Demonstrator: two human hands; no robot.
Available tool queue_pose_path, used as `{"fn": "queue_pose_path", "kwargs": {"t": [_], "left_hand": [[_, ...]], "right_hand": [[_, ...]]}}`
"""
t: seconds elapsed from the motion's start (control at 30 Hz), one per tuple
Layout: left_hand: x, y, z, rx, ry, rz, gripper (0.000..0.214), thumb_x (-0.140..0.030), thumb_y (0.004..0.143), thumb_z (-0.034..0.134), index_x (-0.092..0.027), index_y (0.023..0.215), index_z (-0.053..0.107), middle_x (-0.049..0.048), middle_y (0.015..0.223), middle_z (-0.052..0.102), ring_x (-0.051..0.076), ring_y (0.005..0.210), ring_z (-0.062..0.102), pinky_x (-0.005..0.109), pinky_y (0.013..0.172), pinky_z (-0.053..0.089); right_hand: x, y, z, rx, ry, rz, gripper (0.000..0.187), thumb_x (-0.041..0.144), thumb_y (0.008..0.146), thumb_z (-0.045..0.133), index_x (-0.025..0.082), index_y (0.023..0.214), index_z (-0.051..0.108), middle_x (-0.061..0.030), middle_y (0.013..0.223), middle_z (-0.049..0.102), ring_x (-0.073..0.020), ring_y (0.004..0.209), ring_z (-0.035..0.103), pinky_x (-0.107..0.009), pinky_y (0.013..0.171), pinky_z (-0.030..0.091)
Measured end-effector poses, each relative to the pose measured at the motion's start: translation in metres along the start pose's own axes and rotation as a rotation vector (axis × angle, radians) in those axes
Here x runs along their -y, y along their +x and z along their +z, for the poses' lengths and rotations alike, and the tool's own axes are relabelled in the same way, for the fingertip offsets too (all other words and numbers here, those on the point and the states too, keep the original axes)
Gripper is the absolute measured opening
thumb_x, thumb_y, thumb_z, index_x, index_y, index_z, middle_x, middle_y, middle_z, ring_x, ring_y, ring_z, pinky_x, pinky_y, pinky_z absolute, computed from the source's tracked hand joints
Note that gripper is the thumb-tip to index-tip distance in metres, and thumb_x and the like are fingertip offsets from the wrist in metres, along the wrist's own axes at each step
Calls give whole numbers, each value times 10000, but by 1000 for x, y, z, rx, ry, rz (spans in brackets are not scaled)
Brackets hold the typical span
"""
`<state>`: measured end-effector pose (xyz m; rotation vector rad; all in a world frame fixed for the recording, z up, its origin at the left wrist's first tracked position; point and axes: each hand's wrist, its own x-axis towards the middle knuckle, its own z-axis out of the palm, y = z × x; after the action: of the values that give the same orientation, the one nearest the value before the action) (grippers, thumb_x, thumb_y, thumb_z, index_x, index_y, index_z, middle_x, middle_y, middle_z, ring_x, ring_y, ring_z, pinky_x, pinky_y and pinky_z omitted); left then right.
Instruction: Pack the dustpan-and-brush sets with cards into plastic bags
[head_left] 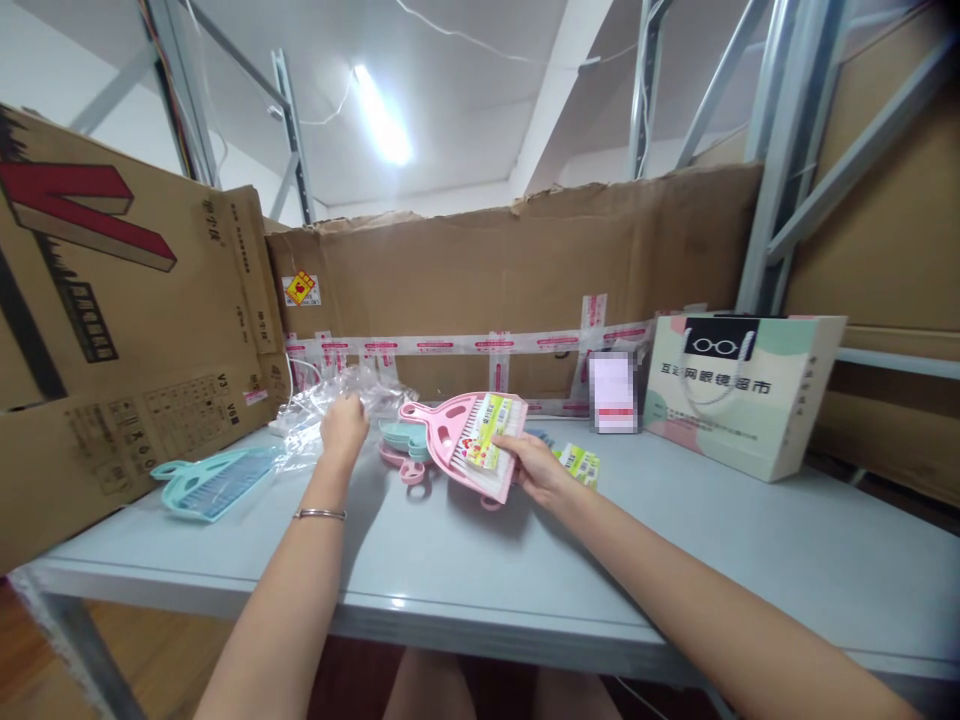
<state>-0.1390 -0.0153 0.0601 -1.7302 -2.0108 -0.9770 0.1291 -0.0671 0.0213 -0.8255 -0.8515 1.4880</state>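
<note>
My right hand (538, 468) grips a pink mini dustpan with a brush and a colourful label card (472, 440), held tilted just above the grey table (570, 560). My left hand (343, 424) reaches into a heap of clear plastic bags (330, 408) at the back left, its fingers closed on the plastic. Between the hands lie a teal dustpan and a pink one stacked (403, 448). A few more label cards (579, 464) rest behind my right hand.
A teal dustpan with brush (206, 482) lies at the left. Cardboard walls (480, 280) enclose the back and left. A paper gift bag (739, 390) stands at the back right, beside a small blurred box (613, 392). Metal shelf posts rise behind.
</note>
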Motion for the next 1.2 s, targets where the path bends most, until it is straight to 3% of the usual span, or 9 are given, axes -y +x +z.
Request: {"fn": "queue_pose_path", "kwargs": {"t": [0.17, 0.33, 0.47, 0.63, 0.73, 0.83, 1.07, 1.13, 1.2], "left_hand": [[-45, -18, -4, -77, -109, 386, 164, -169, 813, 401, -181, 813, 565, 88, 870, 587, 214, 867, 530, 321, 775, 408], [-79, -39, 3, -6, -317, 667, 137, -151, 822, 406, -188, 795, 536, 60, 838, 571, 179, 807, 512, 296, 738, 414], [-81, -42, 2, 11, -412, 691, 140, -160, 829, 406, -187, 773, 531, 51, 805, 560, 170, 779, 509, 285, 704, 410], [-83, -44, 3, 55, -439, 776, 158, -153, 834, 401, -192, 793, 549, 48, 805, 560, 165, 779, 511, 281, 710, 402], [-86, -46, 3, 133, -470, 813, 158, -160, 834, 409, -195, 807, 560, 53, 825, 570, 169, 794, 517, 285, 715, 404], [-90, -48, 1, 130, -510, 779, 148, -169, 824, 430, -198, 792, 572, 56, 806, 569, 179, 797, 514, 300, 730, 404], [-109, -65, -1, 249, -543, 855, 169, -172, 820, 425, -194, 772, 585, 73, 821, 569, 191, 792, 526, 304, 724, 409], [-110, -66, -4, 185, -609, 793, 119, -212, 814, 472, -203, 809, 590, 75, 868, 581, 207, 870, 530, 329, 808, 396], [-108, -64, -8, -20, -742, 579, 144, -272, 799, 528, -217, 926, 569, 82, 1005, 570, 223, 1013, 497, 353, 924, 344]], "right_hand": [[-1, -4, 5, 5, -2, 4, 138, 88, 704, 587, 116, 833, 628, -71, 732, 716, -186, 611, 667, -307, 575, 555], [-1, 0, 4, -59, 43, -32, 119, 115, 711, 598, 132, 827, 618, -50, 668, 706, -186, 566, 656, -308, 525, 551], [-1, 2, 2, -124, 109, -90, 110, 115, 709, 600, 147, 814, 607, -34, 657, 703, -170, 535, 644, -298, 520, 551], [-2, -2, 4, -30, -6, -53, 126, 136, 692, 615, 137, 818, 617, -55, 668, 704, -192, 533, 644, -306, 468, 532], [-2, -1, 5, -73, 46, -69, 130, 133, 694, 614, 144, 823, 613, -44, 665, 703, -193, 554, 649, -326, 519, 547], [-2, 3, 4, -147, 158, -114, 119, 113, 695, 611, 164, 803, 610, -24, 672, 703, -184, 605, 658, -324, 604, 558], [-6, 4, 4, -143, 198, -130, 122, 99, 679, 622, 166, 781, 614, -8, 664, 696, -170, 593, 649, -310, 624, 561], [-5, 5, 3, -160, 228, -135, 116, 98, 683, 621, 168, 775, 610, -9, 683, 700, -166, 626, 658, -295, 642, 562], [-2, 6, 1, -184, 259, -167, 117, 109, 692, 623, 173, 789, 609, -11, 729, 709, -164, 683, 668, -281, 666, 561]]}}
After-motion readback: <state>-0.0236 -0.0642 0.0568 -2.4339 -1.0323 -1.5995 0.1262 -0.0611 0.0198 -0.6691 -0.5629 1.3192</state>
